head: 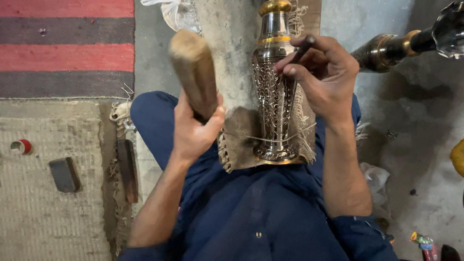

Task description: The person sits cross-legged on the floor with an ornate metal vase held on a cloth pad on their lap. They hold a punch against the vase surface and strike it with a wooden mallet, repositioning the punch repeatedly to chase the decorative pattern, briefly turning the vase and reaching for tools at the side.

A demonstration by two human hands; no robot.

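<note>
Far to my left a small red and white spool (pixel 21 146) lies on the woven floor mat (pixel 43 208), with a dark flat block (pixel 65 174) beside it and a long dark bar (pixel 128 169) at the mat's frayed edge. A red and grey striped rug (pixel 66 46) lies beyond them.

My left hand (pixel 195 129) is clenched around the lower end of a wooden mallet (pixel 193 72), whose thick head is raised and tilted up, clear of everything else. The forearm rises from my lap with the wrist cocked back.

Between my knees the metal vase (pixel 275 92) lies lengthwise on a fringed cloth pad (pixel 239 140), base toward me, neck with its gold bands pointing away, and a thin cord (pixel 251 138) runs across it near the foot. Fine leaf-like engraving covers most of the body that I can see; the band near the neck and the foot look smooth, so I judge the patterning well advanced but not finished.

My right hand (pixel 323 77) grips a thin dark chisel (pixel 298 53) between thumb and fingers, its tip set against the upper part of the vase. That wrist bends inward over the vase, elbow out to the side.

Further right, a second dark metal vessel (pixel 401 47) with a gold ring lies on the concrete floor (pixel 425 159).
</note>
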